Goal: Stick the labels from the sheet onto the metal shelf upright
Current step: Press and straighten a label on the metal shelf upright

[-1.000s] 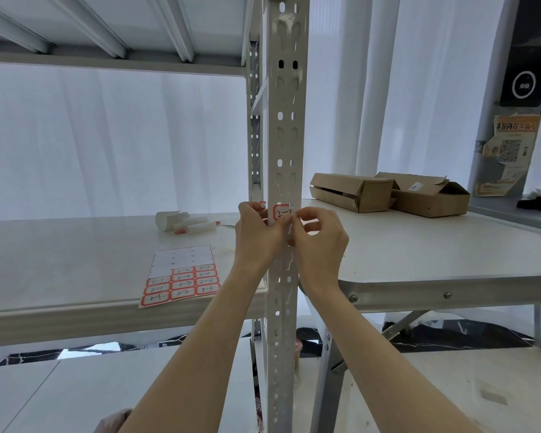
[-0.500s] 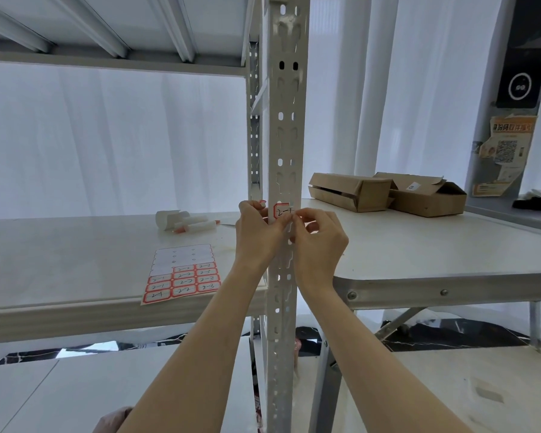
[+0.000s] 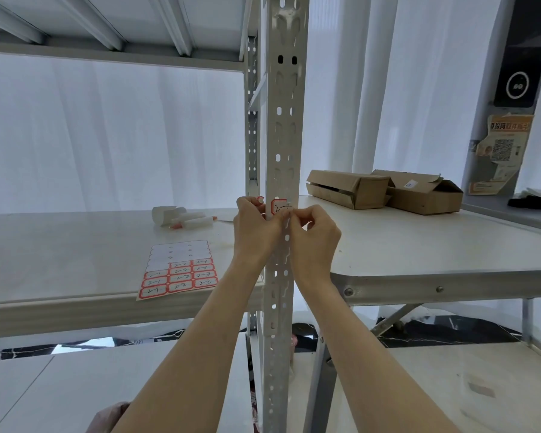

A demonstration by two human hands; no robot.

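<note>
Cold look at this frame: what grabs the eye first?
The perforated metal shelf upright runs top to bottom through the centre, and the left hand and right hand pinch a red-bordered label against its face. Next comes the label sheet on the shelf board at left, its top rows already peeled, then two cardboard boxes on the table at right.

White curtains [image 3: 122,135], daylit, all round. Folding table [image 3: 450,284] at right, two cardboard boxes [image 3: 350,189] on it. Dark marbled floor [image 3: 434,335] beneath. Poster [image 3: 503,151] on far wall.
</note>
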